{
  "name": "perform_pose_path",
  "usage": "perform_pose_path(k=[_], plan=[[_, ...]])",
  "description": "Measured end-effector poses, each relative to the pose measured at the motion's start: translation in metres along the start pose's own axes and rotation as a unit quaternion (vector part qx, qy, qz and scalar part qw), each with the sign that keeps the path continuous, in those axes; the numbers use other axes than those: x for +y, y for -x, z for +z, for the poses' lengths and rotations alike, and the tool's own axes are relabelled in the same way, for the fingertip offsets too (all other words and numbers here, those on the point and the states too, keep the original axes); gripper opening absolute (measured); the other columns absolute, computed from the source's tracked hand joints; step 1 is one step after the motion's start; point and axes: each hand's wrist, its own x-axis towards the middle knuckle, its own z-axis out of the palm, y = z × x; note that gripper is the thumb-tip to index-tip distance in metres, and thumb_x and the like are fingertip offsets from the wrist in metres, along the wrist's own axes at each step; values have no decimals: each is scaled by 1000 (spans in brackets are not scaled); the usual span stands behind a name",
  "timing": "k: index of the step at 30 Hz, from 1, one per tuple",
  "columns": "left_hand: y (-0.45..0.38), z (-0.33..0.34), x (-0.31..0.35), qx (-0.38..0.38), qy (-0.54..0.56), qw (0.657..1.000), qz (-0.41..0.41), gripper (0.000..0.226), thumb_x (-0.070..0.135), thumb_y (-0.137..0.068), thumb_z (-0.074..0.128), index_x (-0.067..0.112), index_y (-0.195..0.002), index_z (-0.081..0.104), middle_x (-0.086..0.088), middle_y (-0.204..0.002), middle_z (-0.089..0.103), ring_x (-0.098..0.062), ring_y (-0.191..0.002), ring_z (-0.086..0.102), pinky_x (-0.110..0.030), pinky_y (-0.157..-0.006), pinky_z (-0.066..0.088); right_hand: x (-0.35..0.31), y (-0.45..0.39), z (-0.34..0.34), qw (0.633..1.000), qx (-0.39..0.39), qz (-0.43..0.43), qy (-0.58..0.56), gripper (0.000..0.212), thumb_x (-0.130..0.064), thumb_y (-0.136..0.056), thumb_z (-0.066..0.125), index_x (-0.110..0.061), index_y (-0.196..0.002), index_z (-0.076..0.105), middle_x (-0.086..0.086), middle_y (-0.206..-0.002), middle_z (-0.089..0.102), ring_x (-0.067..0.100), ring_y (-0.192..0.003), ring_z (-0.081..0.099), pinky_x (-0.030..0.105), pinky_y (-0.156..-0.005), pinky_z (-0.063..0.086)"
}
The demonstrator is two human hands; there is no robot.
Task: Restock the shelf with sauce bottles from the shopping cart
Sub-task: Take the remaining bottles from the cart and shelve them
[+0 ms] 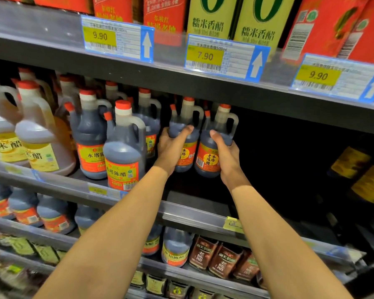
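My left hand (171,147) grips one dark sauce bottle (185,134), thumb wrapped across its shoulder; my right hand (226,156) grips a second bottle (214,145) the same way. Both bottles stand upright, side by side, on the middle shelf (192,209) — just right of the stocked row of matching bottles (122,147).

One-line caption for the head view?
Left hand and right hand each grip a dark vinegar bottle on the middle shelf.

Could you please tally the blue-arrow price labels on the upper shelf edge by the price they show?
9.90 labels: 2
7.90 label: 1
Total: 3
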Motion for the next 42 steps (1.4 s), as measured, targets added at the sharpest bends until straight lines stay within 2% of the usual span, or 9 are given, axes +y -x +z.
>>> perform_pose_path(k=[7,16,24,26,28,31,34,37,42], plan=[[-2,-2,0,23,-18,999,14,50,55,-77,79,30,-116,60,0,-112,72,-22,-101,71,-48,-94,57,1,-4,-1,999,-2,-1,32,48,-47,-85,77,-21,-123,65,4,-112,75,23,-101,74,45,-93,60],[2,-6,4,-8,0,1000,-23,51,51,-83,78,26,-124,61,1,-112,74,-20,-100,72,-36,-85,58,-4,-1,-1,999,-6,5,50,24,-43,-88,75,-30,-106,66,3,-108,76,23,-99,74,41,-90,60],[2,-12,9,-38,-1,998,-48,57,57,-76,81,28,-122,65,1,-112,76,-20,-98,74,-44,-92,59,-9,-2,-9,997,-35,24,65,23,-42,-88,76,-30,-105,68,0,-105,78,17,-92,76,33,-80,60],[5,-12,10,-39,-6,998,-48,66,63,-73,80,27,-126,64,0,-116,75,-20,-100,74,-42,-92,59,-12,-1,-9,997,-28,30,67,35,-44,-85,78,-28,-112,65,0,-110,75,17,-95,74,34,-82,59],[12,-12,11,-35,-16,998,-53,73,66,-76,77,24,-133,61,-2,-123,72,-20,-105,71,-40,-93,57,-14,2,-8,996,-19,36,75,55,-48,-83,79,-24,-127,56,-2,-113,72,14,-95,71,30,-78,58],[22,-14,13,-30,-90,994,-44,102,85,-69,64,21,-148,48,-5,-142,61,-27,-127,60,-48,-108,48,-14,13,-12,995,-24,41,84,62,-49,-88,73,-25,-137,44,-8,-114,64,6,-95,64,22,-72,51],[33,-14,18,-17,-223,973,-49,94,76,-91,48,12,-157,32,-14,-160,40,-35,-147,37,-45,-120,29,-13,28,-16,991,-41,54,112,54,-45,-92,70,-25,-135,44,-3,-124,61,9,-104,62,19,-78,49],[49,-12,28,5,-306,950,-65,87,63,-99,47,2,-157,26,-24,-158,37,-41,-145,37,-42,-115,30,-16,36,-19,972,-45,54,225,66,-53,-90,70,-19,-142,48,1,-135,62,19,-120,62,27,-94,46],[75,-13,39,-28,-464,885,-22,78,46,-101,55,-1,-156,24,-27,-151,43,-44,-136,46,-43,-107,38,-31,44,-22,852,-69,136,500,83,-76,-89,51,-18,-148,48,12,-149,55,37,-131,56,40,-105,47]])
